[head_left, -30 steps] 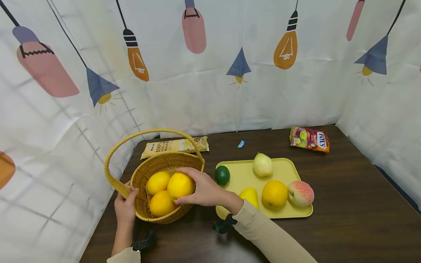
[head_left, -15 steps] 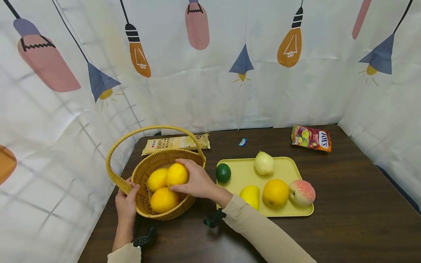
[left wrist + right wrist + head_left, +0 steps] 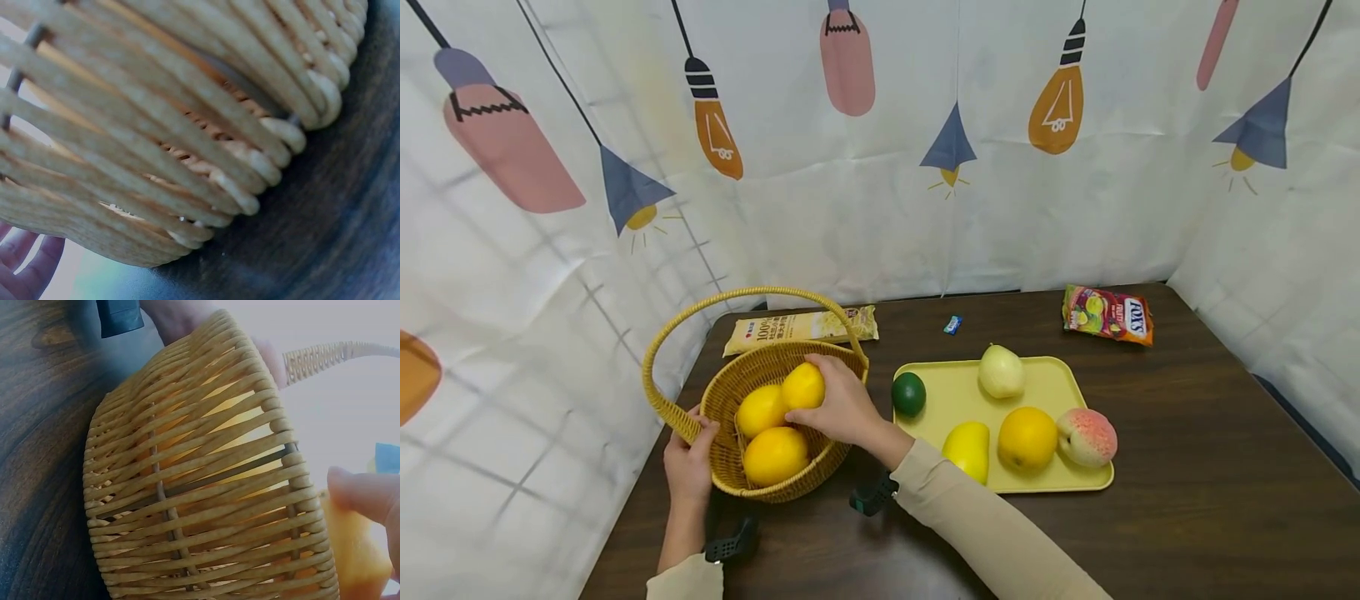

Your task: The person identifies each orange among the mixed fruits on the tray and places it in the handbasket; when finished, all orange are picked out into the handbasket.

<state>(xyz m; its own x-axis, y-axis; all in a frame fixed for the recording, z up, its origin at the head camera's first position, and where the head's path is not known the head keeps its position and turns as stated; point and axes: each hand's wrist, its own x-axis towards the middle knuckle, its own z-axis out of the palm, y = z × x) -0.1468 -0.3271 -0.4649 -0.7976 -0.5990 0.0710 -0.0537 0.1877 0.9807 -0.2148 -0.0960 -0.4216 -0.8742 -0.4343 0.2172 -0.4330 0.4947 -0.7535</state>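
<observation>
At the left of the head view, my left hand (image 3: 688, 467) grips the wicker basket (image 3: 842, 457) where its tall handle meets the rim. My right hand (image 3: 848, 404) reaches over the opposite rim and holds a round yellow-orange fruit (image 3: 802, 387) between thumb and fingers. Two similar fruits, one farther back (image 3: 762, 410) and one nearer (image 3: 775, 457), lie inside; the held one is right beside the farther one. In the right wrist view, the thumb (image 3: 359, 490) presses on the held fruit (image 3: 353, 550) just beyond the rim. The left wrist view shows mostly woven wall (image 3: 144, 125).
Right of the basket, a yellow tray (image 3: 1052, 379) carries an avocado (image 3: 909, 395), a pear (image 3: 1001, 372), a mango-like yellow fruit (image 3: 967, 450), an orange (image 3: 1027, 438) and a peach (image 3: 1087, 437). Behind lie a long food packet (image 3: 801, 327), a small blue-wrapped sweet (image 3: 952, 325) and a candy bag (image 3: 1107, 315).
My right hand has moved the held fruit slightly farther back in the basket, away from the nearer fruit. The left hand keeps its hold on the basket.
</observation>
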